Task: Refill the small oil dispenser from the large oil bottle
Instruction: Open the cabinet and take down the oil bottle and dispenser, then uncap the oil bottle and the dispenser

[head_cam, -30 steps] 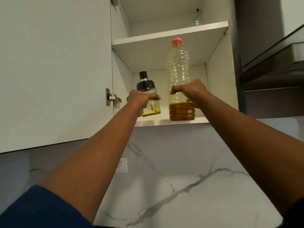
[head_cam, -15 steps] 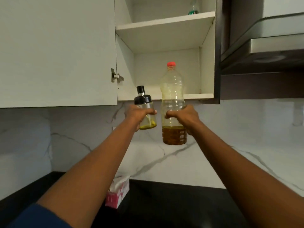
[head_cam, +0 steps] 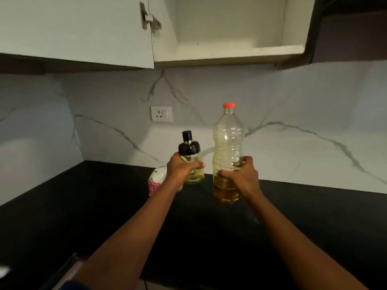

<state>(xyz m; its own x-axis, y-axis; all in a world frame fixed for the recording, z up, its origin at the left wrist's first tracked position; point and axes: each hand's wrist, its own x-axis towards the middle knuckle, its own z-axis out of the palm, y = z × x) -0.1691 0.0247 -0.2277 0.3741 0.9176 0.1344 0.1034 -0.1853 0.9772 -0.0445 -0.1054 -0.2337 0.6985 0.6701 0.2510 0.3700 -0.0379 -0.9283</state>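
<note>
Plastic large oil bottle [head_cam: 228,143] held upright in the right hand [head_cam: 240,177] so nothing spills; left hand [head_cam: 182,171] clasps the small oil dispenser [head_cam: 188,148] at its nine o'clock, above the desk [head_cam: 104,206].

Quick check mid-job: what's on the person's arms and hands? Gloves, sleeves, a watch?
The left hand and right hand wear no gloves, and no watch or ring shows. Both forearms are uncovered. Only a dark blue sleeve shows, at the left arm's upper end.
</note>
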